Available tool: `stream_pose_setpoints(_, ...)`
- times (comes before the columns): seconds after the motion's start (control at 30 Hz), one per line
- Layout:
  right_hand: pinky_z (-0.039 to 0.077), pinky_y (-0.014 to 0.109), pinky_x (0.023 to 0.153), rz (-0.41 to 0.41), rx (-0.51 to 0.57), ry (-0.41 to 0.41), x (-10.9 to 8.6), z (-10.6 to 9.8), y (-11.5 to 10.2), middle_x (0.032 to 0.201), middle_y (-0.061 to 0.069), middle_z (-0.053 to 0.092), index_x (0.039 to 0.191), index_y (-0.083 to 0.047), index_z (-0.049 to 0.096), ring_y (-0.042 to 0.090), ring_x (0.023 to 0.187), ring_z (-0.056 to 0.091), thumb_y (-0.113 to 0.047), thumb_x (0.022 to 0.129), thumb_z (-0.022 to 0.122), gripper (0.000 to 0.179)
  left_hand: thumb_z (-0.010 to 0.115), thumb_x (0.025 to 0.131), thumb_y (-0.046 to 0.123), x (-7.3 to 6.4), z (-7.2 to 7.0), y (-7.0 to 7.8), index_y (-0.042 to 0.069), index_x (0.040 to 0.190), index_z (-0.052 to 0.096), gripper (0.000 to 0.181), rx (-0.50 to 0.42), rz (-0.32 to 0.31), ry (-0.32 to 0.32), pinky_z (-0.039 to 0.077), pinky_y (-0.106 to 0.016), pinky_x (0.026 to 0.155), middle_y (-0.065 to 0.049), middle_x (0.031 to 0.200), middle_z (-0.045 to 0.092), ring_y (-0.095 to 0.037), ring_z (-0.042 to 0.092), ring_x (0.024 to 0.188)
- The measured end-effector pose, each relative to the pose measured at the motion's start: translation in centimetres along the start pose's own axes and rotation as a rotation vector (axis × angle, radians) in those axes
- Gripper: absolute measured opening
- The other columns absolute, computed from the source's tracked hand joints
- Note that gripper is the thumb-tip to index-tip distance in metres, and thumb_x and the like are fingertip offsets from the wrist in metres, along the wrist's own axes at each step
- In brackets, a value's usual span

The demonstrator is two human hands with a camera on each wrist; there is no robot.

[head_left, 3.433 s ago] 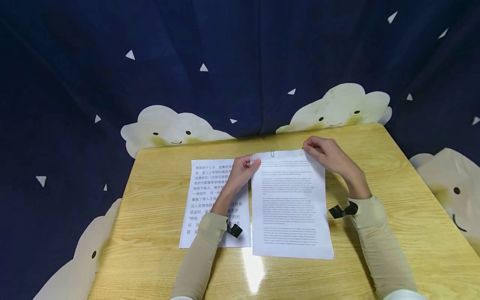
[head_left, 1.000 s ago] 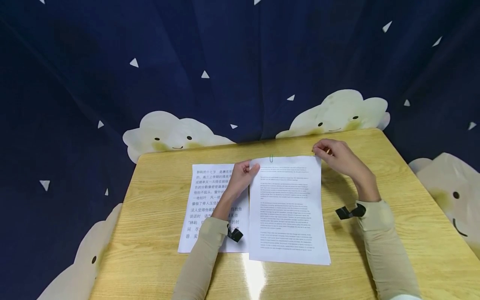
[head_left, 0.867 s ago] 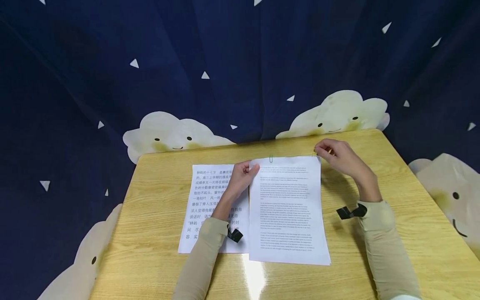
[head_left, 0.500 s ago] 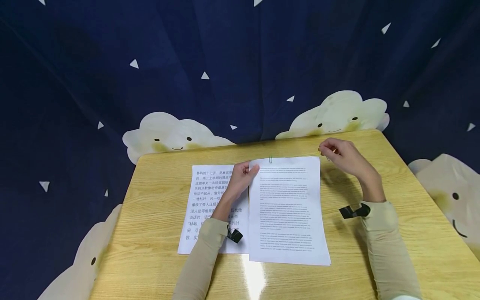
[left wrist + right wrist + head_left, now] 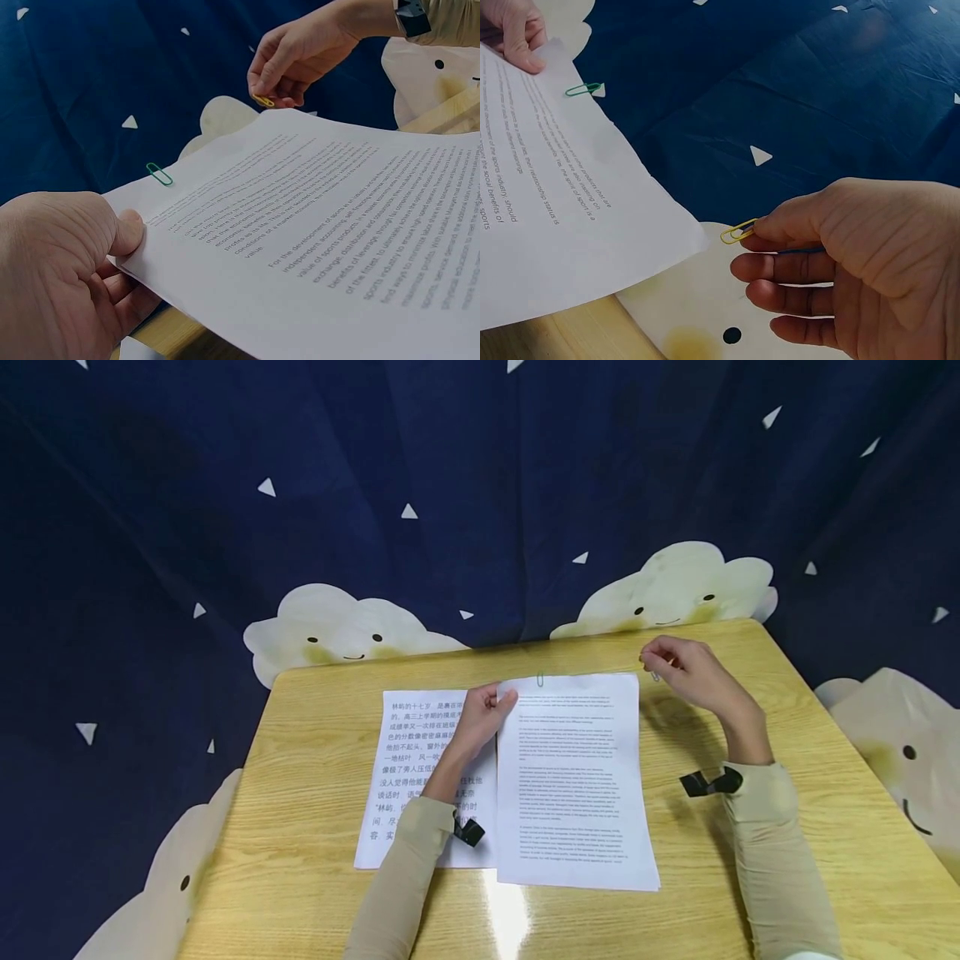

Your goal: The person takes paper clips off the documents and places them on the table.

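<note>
Your right hand point(image 5: 877, 262) pinched a yellow paper clip point(image 5: 739, 232) between thumb and forefinger, the other fingers bent loosely.
The clip was just beside the far right corner of the English-printed sheets point(image 5: 570, 777), apart from the paper; a green paper clip point(image 5: 159, 174) sat on their far edge, left of the middle. Your left hand point(image 5: 480, 714) was closed on those sheets' far left corner, thumb on top and fingers beneath. To the left, partly under your left arm, a Chinese-printed page point(image 5: 420, 727) lay on the wooden table point(image 5: 285, 793), with a dark blue curtain point(image 5: 450, 443) beyond its far edge.
</note>
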State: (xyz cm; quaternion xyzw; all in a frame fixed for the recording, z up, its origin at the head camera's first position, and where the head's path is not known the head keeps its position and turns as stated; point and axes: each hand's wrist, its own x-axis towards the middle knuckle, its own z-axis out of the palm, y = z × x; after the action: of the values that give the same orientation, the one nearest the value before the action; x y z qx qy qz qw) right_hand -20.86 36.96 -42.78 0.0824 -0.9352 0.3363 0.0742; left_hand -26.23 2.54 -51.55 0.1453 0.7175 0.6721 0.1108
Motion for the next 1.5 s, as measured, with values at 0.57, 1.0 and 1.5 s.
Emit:
stream_pose_setpoints(0.57,0.044,0.027,0.062,0.015,-0.006,-0.041,-0.1,-0.6,0.6,0.097,0.018,0.07,0.106,-0.002,0.069,0.022,0.076,0.055,-0.021,0.11,0.054,0.025,0.066,0.105,0.017,0.1,-0.1,0.0,-0.004,0.106,0.074,0.023,-0.007,-0.006,0.019,0.042,-0.02,0.056,0.002,0.071,0.063,-0.008,0.053,0.06)
stream_pose_setpoints(1.0,0.044,0.026,0.064,0.014,-0.008,-0.061,-0.1,-0.6,2.1,0.093,0.011,0.069,0.103,-0.003,0.07,0.022,0.077,0.056,-0.02,0.11,0.056,0.023,0.066,0.105,0.02,0.1,-0.1,0.0,-0.001,0.1,0.073,0.023,0.014,-0.011,0.021,0.039,-0.02,0.055,0.001,0.07,0.06,-0.009,0.05,0.059)
stream_pose_setpoints(1.5,0.043,0.028,0.069,0.068,-0.014,-0.107,-0.1,-0.1,3.3,0.096,0.016,0.066,0.105,-0.002,0.068,0.024,0.084,0.054,-0.021,0.111,0.053,0.024,0.065,0.105,0.02,0.1,-0.1,-0.2,-0.002,0.1,0.073,0.024,0.0,-0.014,0.006,0.039,-0.02,0.055,0.001,0.07,0.06,-0.009,0.05,0.059)
